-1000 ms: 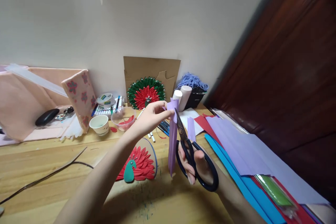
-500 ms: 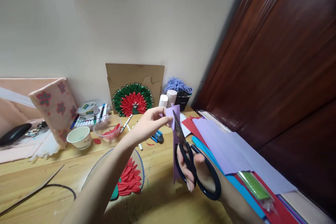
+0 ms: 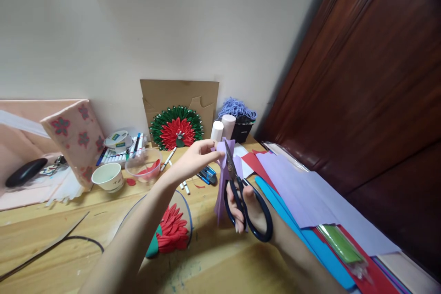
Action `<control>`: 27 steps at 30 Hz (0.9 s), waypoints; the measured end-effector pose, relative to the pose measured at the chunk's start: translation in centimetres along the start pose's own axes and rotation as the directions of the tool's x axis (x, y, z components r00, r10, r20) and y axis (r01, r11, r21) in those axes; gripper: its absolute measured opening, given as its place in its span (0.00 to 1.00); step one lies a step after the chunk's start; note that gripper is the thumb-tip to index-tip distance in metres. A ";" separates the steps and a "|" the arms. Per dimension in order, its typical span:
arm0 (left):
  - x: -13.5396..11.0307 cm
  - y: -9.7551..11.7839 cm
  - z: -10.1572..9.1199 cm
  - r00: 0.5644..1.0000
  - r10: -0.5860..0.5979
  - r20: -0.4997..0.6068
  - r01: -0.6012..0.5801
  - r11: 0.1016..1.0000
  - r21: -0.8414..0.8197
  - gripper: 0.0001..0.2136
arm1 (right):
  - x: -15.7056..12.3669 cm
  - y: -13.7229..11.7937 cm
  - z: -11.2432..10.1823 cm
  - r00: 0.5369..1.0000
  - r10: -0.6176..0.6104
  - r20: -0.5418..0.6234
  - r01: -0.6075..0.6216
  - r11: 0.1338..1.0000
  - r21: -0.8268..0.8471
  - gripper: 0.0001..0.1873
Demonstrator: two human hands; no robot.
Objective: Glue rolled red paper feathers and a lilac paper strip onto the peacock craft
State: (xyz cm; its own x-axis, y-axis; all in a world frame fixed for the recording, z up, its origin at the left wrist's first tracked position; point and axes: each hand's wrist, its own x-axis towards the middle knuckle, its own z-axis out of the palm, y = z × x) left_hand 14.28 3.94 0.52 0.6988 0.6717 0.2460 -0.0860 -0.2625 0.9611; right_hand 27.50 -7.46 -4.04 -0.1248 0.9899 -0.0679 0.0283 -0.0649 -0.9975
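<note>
My left hand (image 3: 201, 156) pinches the upper part of a purple sheet of paper (image 3: 223, 190), which hangs down and flares out below. With its fingers through the black handles, my right hand (image 3: 246, 206) grips a pair of scissors (image 3: 230, 165). The blades point up and lie against the paper, close to my left fingertips. Under my left forearm is a round board (image 3: 188, 211) bearing red petals (image 3: 174, 229) and a green piece (image 3: 153, 243), partly hidden by the arm.
Purple, red and blue sheets (image 3: 299, 193) lie at the right beside dark wood panelling (image 3: 372, 87). Behind stand a cardboard panel (image 3: 179, 92) with a red-green flower piece, white bottles (image 3: 228, 125), a white bowl (image 3: 108, 178), a clear tub (image 3: 143, 165) and markers (image 3: 168, 158).
My right hand and the scissors have moved slightly up and left, and the handles look closer together. The purple paper now spreads more at its lower end. My left hand keeps its pinch.
</note>
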 end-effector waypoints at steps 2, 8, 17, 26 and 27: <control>0.2 -0.1 -0.2 1.000 -0.005 0.004 0.005 1.000 0.006 0.05 | 0.3 -0.1 0.0 0.999 0.029 -0.031 -0.030 0.999 -0.016 0.40; 1.4 -2.2 -1.1 0.993 -0.029 -0.117 0.037 0.997 0.068 0.08 | 2.9 1.5 -0.9 0.994 -0.021 -0.111 -0.002 0.979 -0.203 0.31; 1.2 -4.7 -3.4 0.802 0.065 -0.594 -0.065 0.998 0.020 0.12 | 7.0 4.1 -2.3 0.985 0.015 -0.170 -0.121 0.767 -0.630 0.26; -5.8 -2.0 -3.4 0.813 -0.073 -0.578 -0.012 0.990 -0.143 0.14 | 6.7 7.3 -0.8 0.949 0.026 -0.313 -0.313 0.177 -0.933 0.14; -6.6 -1.9 -3.4 0.803 -0.066 -0.592 -0.016 0.991 -0.131 0.16 | 6.7 7.4 -0.6 0.949 0.021 -0.313 -0.312 0.170 -0.935 0.14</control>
State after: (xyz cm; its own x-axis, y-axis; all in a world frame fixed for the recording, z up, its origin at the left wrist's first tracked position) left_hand 7.40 2.37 -2.46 0.1461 0.9670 0.2087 -0.1893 -0.1798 0.9653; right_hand 27.49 -1.25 -11.90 0.1930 0.9780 -0.0794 0.9708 -0.2021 -0.1294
